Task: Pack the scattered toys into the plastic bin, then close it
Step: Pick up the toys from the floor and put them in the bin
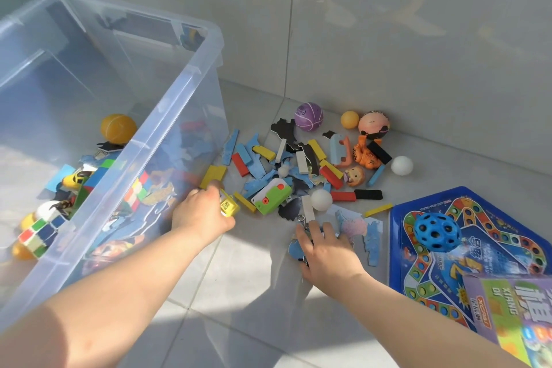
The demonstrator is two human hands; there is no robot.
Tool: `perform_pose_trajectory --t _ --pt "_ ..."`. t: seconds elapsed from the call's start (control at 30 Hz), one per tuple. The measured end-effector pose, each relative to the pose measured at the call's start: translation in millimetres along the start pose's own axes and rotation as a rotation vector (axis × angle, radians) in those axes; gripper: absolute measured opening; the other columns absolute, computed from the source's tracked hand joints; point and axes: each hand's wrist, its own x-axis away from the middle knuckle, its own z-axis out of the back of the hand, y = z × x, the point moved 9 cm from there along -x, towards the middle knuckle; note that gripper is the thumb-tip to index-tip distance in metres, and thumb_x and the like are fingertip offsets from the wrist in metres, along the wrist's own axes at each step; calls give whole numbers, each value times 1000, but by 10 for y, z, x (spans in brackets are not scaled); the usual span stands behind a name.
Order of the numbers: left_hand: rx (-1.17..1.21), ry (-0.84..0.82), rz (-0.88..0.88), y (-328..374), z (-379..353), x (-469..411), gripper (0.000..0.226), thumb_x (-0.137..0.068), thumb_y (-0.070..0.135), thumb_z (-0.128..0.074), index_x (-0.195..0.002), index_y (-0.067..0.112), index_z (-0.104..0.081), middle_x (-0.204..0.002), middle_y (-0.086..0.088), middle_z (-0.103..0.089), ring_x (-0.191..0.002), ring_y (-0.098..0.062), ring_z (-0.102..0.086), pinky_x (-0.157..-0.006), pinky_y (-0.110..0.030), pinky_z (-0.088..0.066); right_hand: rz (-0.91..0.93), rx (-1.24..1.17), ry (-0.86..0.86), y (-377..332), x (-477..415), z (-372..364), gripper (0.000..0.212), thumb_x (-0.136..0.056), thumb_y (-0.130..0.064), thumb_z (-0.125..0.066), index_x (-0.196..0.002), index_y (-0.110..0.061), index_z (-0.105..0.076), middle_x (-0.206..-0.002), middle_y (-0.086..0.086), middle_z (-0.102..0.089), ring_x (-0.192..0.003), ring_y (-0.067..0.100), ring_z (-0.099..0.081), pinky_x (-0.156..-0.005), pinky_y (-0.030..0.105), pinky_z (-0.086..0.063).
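Yellow toy point(229, 205) (in left hand point(203, 213))

Floor point(254, 293): pale grey tiles, sunlit at 6 o'clock.
Plastic bin point(179, 89): stands at 9 o'clock.
Blocks and puzzle pieces point(298, 164): scattered heap at centre.
Purple ball point(308, 116): 12 o'clock of the heap.
Game board point(490, 251): flat at 4 o'clock.
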Motion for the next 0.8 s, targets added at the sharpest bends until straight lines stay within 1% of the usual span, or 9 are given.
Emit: perform_pose_trajectory --t 0.13,0.27,0.33,0.4,0.47,0.53,0.63,0.73,0.8 --pt "202 20 -10 115 149 116 50 -78 30 -65 -118 11 -42 -111 -11 -59 -107 -29 -54 -77 -31 -44 25 81 60 -47 -73 43 59 -16 -19 -81 -74 -11 -72 -73 10 -72 -49 26 -60 -28 25 -40" --pt "480 123 -218 425 621 361 57 -74 24 -72 -124 23 -44 -97 7 -46 -89 -18 -49 -74 -23 -37 23 50 72 -7 -95 164 60 -17 -15 -85 -75 -11 -70 -78 9 -73 -46 25 -59 -29 18 -29" --pt "563 242 -329 494 989 556 58 -71 20 -75 -122 24 -47 -88 17 -40 -78 -8 -46 -70 -20 -33 40 45 46 1 -80 295 65 -47 -15 -82 -106 -5 -57 -106 15 -66 -74 33 -64 -39 27 -36" --pt "562 388 -396 426 1367 751 60 -68 17 -78 -120 25 -50 -83 22 -37 -70 -3 -42 -62 -18 -32 46 -42 67 64 -110 388 53 -84 -9 -51 -134 -10 -33 -142 9 -39 -117 31 -48 -72 38 -49" --pt "495 539 -415 235 1703 892 63 -65 15 -78 -122 22 -52 -87 18 -43 -70 -5 -36 -64 -21 -31 57 -143 -37 94 -90 430 54 -90 -6 -38 -141 -15 -25 -150 1 -28 -130 23 -37 -92 36 -44" --pt "445 662 -340 -82 1928 887 68 -67 14 -78 -127 17 -48 -108 1 -54 -91 -10 -44 -79 -26 -35 47 -200 -23 136 -54 546 56 -89 -7 -38 -142 -18 -24 -150 -3 -27 -131 20 -35 -95 32 -41" --pt "409 631 -114 -578 1915 696 72 -72 18 -75 -134 17 -39 -127 -16 -54 -116 -36 -47 -94 -42 -38 35 -263 59 140 23 741 53 -88 -8 -39 -139 -19 -29 -140 -2 -38 -122 18 -43 -81 28 -41" --pt "338 495 1 -896 1652 545 64 -73 20 -75 -129 17 -44 -119 -21 -59 -112 -39 -50 -89 -42 -41 -12 -469 174 147 101 999 47 -89 -8 -43 -134 -19 -34 -104 -2 -51 -79 10 -53 -52 11 -35" --pt "339 448 18 -1041 1542 489 57 -72 19 -75 -123 17 -50 -113 -20 -62 -107 -37 -52 -85 -39 -42 -58 -689 189 127 104 1116 49 -89 -7 -45 -134 -20 -32 -82 -5 -49 -56 3 -43 -43 9 -36"
